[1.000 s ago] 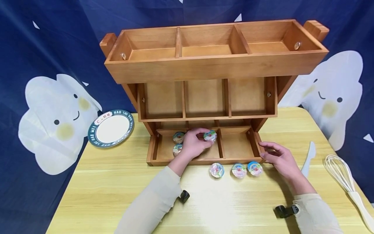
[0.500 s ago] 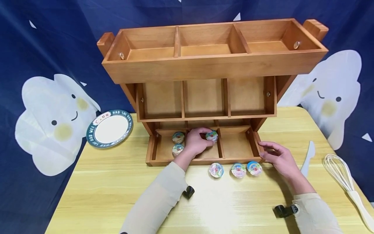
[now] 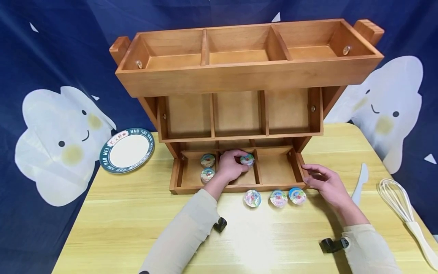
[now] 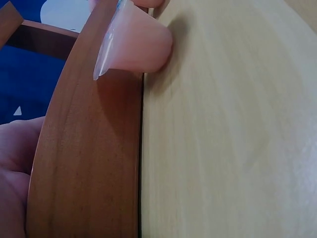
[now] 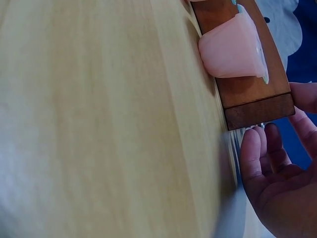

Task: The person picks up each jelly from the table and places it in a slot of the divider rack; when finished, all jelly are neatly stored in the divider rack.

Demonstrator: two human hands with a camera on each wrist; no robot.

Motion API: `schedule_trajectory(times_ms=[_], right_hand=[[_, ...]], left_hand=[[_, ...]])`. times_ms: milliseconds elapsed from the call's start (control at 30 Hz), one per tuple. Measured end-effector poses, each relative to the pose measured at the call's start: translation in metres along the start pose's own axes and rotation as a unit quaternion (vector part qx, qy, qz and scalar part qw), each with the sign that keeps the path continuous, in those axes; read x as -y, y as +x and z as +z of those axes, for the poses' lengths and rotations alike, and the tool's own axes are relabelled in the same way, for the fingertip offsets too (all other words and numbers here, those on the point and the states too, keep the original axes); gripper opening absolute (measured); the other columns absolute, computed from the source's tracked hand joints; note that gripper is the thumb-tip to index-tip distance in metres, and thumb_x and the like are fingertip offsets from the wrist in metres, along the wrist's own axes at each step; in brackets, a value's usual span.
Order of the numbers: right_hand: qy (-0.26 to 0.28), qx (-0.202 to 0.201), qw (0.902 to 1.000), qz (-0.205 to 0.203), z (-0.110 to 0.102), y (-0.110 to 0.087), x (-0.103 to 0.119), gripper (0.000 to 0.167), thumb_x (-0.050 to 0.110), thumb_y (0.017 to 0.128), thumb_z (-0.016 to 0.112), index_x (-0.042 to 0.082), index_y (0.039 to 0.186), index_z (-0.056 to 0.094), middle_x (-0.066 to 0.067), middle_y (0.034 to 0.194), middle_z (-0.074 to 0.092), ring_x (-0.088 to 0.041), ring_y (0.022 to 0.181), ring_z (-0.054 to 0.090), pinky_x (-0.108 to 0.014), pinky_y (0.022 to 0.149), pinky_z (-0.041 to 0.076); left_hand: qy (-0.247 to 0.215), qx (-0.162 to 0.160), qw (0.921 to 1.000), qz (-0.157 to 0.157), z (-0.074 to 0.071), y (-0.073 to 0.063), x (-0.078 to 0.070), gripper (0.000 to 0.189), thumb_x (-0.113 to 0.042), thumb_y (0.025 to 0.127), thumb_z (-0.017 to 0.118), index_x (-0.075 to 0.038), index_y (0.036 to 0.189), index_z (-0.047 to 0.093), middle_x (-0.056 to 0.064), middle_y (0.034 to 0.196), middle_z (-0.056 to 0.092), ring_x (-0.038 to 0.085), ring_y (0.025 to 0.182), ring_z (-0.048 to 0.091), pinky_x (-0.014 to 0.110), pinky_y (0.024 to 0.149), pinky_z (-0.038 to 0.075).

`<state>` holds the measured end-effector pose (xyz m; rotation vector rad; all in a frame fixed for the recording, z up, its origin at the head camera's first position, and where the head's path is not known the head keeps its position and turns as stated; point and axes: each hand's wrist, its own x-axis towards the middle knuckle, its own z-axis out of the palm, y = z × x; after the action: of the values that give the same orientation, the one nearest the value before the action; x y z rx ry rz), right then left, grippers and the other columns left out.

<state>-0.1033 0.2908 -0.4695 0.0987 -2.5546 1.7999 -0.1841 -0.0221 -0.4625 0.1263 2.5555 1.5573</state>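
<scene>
My left hand (image 3: 230, 166) pinches a foil-lidded jelly cup (image 3: 247, 160) between thumb and fingers, inside the middle compartment of the bottom wooden tray (image 3: 219, 189). Two more jelly cups (image 3: 207, 175) sit in the left compartment. A row of three jelly cups (image 3: 278, 198) stands on the table along the tray's front; one pink cup (image 4: 143, 42) shows in the left wrist view and another pink cup (image 5: 233, 47) in the right. My right hand (image 3: 326, 185) touches the tray's right end with relaxed fingers. In the left wrist view the tray front hides most of my left hand.
Above the bottom tray rise a middle tier (image 3: 239, 134) and an overhanging top tier (image 3: 246, 78), each with three compartments. A green-rimmed plate (image 3: 106, 158) lies to the left. A pale plastic knife (image 3: 360, 184) and a whisk (image 3: 407, 217) lie on the right.
My left hand has shifted slightly right and lowered the jelly cup within the middle compartment. The right hand stays at the tray's end. The head view has drifted slightly.
</scene>
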Motion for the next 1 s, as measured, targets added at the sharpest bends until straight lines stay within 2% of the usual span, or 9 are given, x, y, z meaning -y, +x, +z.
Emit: schedule_trajectory(times_ms=[300,500,667,800,1000], right_hand=[[-0.011,0.004,0.9999,-0.003,-0.002,0.0,0.001,0.041,0.002,0.092,0.07,-0.002,0.131,0.06,0.001,0.112,0.063,-0.011,0.093,0.061,-0.02,0.071,0.053],[-0.007,0.008,0.9999,0.0,-0.002,-0.001,-0.001,0.042,0.001,0.091,0.07,-0.002,0.132,0.06,0.004,0.112,0.063,-0.01,0.091,0.064,-0.022,0.071,0.054],[-0.013,0.01,0.9999,-0.001,-0.002,0.0,-0.002,0.042,0.001,0.091,0.07,-0.002,0.132,0.06,0.004,0.113,0.063,-0.011,0.09,0.064,-0.023,0.07,0.055],[-0.019,0.009,0.9998,-0.005,-0.002,0.0,0.0,0.042,0.001,0.091,0.07,-0.002,0.131,0.06,0.002,0.112,0.063,-0.011,0.09,0.064,-0.023,0.07,0.054],[-0.006,0.009,0.9999,0.001,0.0,0.0,0.002,0.041,-0.001,0.091,0.069,-0.003,0.131,0.06,0.003,0.109,0.064,-0.009,0.088,0.064,-0.023,0.069,0.055]], left_hand=[[-0.037,0.004,0.9993,-0.005,-0.001,-0.001,0.0,0.043,-0.003,0.073,0.085,-0.01,0.113,0.073,-0.001,0.103,0.069,0.015,0.09,0.062,0.027,0.077,0.053],[-0.067,-0.003,0.9977,-0.01,-0.005,-0.008,-0.003,0.046,-0.003,0.071,0.087,-0.006,0.114,0.071,0.005,0.109,0.068,0.024,0.097,0.064,0.029,0.081,0.054],[-0.084,-0.007,0.9964,-0.009,-0.012,-0.019,-0.006,0.049,-0.006,0.07,0.088,-0.005,0.116,0.07,0.011,0.113,0.066,0.031,0.106,0.062,0.034,0.085,0.054],[-0.126,-0.002,0.992,-0.006,-0.021,-0.03,-0.009,0.052,-0.006,0.072,0.087,-0.004,0.121,0.068,0.015,0.118,0.064,0.034,0.111,0.06,0.038,0.087,0.054],[-0.174,0.006,0.9846,-0.003,-0.036,-0.052,-0.008,0.052,-0.003,0.076,0.083,-0.001,0.124,0.064,0.018,0.125,0.061,0.037,0.115,0.058,0.036,0.086,0.056]])
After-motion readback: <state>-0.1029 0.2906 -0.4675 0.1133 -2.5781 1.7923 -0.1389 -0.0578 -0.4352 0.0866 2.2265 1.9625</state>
